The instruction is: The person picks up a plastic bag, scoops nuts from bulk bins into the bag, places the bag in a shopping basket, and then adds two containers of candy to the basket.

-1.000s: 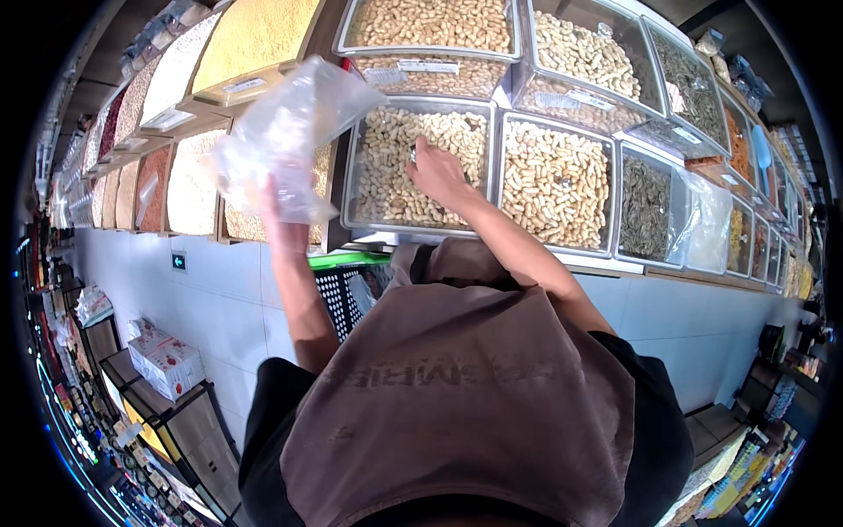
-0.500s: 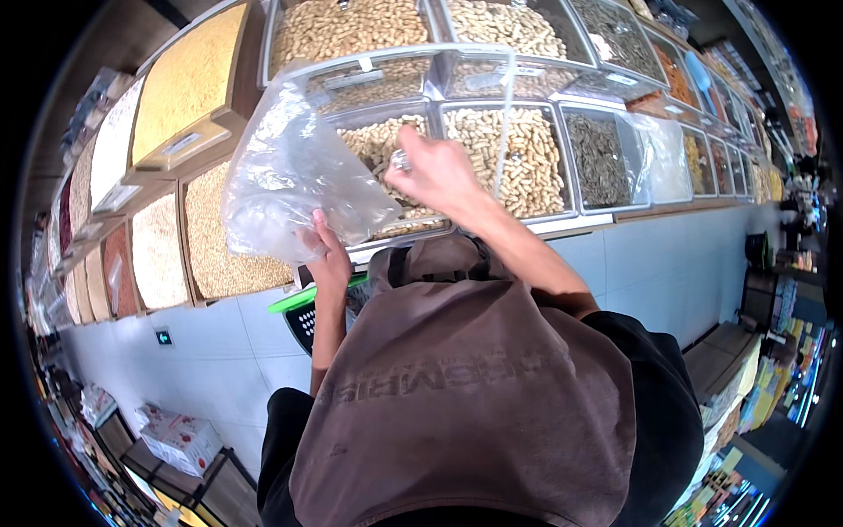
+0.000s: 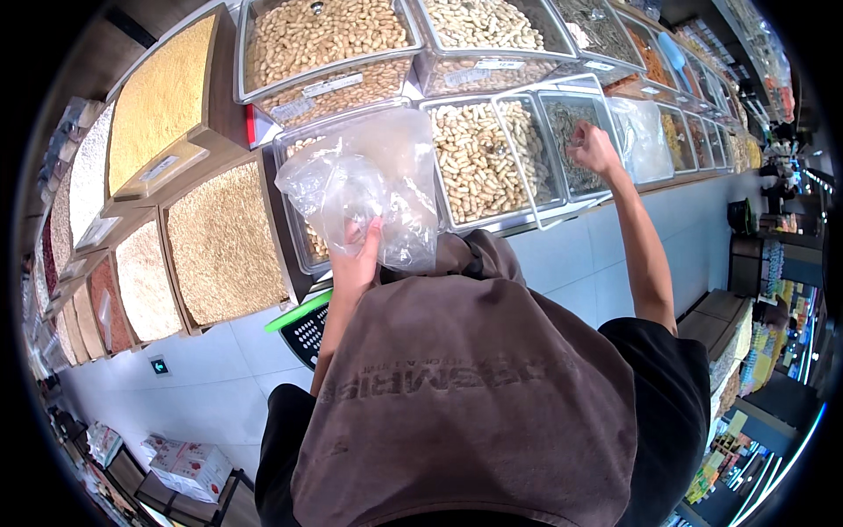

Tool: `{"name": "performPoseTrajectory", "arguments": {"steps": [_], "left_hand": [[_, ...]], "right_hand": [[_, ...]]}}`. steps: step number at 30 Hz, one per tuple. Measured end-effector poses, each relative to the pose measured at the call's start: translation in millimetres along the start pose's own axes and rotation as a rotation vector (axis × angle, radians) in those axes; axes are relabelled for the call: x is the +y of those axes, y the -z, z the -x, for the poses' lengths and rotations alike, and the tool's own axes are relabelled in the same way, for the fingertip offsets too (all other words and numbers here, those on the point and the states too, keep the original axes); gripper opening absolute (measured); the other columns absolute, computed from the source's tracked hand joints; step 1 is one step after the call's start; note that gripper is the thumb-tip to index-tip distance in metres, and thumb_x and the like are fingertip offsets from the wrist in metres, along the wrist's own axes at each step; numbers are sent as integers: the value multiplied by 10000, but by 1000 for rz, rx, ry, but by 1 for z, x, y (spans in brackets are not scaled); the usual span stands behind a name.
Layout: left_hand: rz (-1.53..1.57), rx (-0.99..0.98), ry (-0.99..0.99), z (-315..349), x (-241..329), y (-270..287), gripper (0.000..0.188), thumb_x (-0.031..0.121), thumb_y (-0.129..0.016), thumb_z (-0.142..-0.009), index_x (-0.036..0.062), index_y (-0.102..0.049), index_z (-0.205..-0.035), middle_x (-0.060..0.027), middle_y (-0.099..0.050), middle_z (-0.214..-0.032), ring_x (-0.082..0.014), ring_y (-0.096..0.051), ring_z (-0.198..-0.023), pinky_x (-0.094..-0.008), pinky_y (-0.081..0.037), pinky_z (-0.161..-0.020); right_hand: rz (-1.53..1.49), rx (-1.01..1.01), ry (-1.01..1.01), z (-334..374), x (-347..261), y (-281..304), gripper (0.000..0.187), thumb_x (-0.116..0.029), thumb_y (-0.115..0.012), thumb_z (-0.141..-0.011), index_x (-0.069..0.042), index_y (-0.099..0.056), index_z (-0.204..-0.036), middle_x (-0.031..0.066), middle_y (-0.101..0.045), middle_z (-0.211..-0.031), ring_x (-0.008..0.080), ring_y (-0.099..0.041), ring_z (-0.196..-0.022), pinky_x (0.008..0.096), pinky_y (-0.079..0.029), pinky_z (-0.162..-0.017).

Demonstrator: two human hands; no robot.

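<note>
My left hand (image 3: 356, 263) grips a clear plastic bag (image 3: 399, 167) by its lower part, thumb pressed against the film. The bag hangs over a bin of peanuts (image 3: 307, 147) and hides most of them. My right hand (image 3: 594, 149) is closed, fingers curled at the middle of a clear rectangular lid (image 3: 531, 167), seemingly on its knob. That lid is tilted over a bin of dark striped seeds (image 3: 562, 123) and the edge of the middle peanut bin (image 3: 474, 158). Its knob is hidden by my fingers.
Behind stand raised bins of peanuts (image 3: 325, 35), lidded. Grain bins (image 3: 224, 237) line the left side. Another clear plastic bag (image 3: 641, 140) lies beyond the seed bin. A green-rimmed black basket (image 3: 303, 329) is below my left forearm. Cartons (image 3: 189, 470) stand lower left.
My right hand has carried the clear lid rightward, from the left peanut bin to over the seed bin. The bag in my left hand has shifted right, over the left peanut bin.
</note>
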State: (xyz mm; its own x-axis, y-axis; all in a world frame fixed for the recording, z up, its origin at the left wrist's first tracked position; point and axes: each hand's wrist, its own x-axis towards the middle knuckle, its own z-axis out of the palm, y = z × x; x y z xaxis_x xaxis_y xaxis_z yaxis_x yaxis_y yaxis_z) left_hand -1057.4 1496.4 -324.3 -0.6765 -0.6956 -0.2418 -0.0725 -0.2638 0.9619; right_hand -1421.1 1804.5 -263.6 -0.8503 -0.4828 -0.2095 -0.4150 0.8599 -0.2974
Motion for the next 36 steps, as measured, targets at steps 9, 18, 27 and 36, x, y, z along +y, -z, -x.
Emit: {"name": "performPoseTrajectory", "arguments": {"steps": [9,18,27,36], "left_hand": [[57,-37,24,-6,6,63,389,24,-736,-841,-29,-555,-1181,-94,-646,-1022,-155,-629,-908,-296,-520,-791],[445,100,-111,0,62,120,615,103,-688,-866,-27,-375,-1379,-180,-542,-1286,-279,-596,-1133,-388,-529,-944],[-344,-168,-143,-36,114,12,195,77,-728,-852,18,-618,-1002,16,-595,-790,-34,-518,-716,-223,-428,-616],[-361,-464,-195,-20,92,-41,195,104,-480,-935,-29,-587,-1028,-158,-635,-775,-243,-612,-686,-349,-477,-662]], "right_hand": [[-151,-105,-130,-52,57,-44,305,-109,-723,-694,51,-530,-869,185,-646,-731,263,-691,-600,361,-542,-501],[-134,-183,-240,-67,52,-60,299,-106,-713,-743,48,-561,-948,190,-665,-855,295,-714,-695,402,-599,-593],[-764,-276,414,41,-206,-23,640,-400,-682,-904,24,-463,-1330,209,-529,-1288,255,-621,-1032,419,-529,-883],[-1282,-358,364,86,-229,-82,75,-115,-608,-972,-40,-601,-970,-45,-588,-865,12,-497,-777,219,-412,-667]]}}
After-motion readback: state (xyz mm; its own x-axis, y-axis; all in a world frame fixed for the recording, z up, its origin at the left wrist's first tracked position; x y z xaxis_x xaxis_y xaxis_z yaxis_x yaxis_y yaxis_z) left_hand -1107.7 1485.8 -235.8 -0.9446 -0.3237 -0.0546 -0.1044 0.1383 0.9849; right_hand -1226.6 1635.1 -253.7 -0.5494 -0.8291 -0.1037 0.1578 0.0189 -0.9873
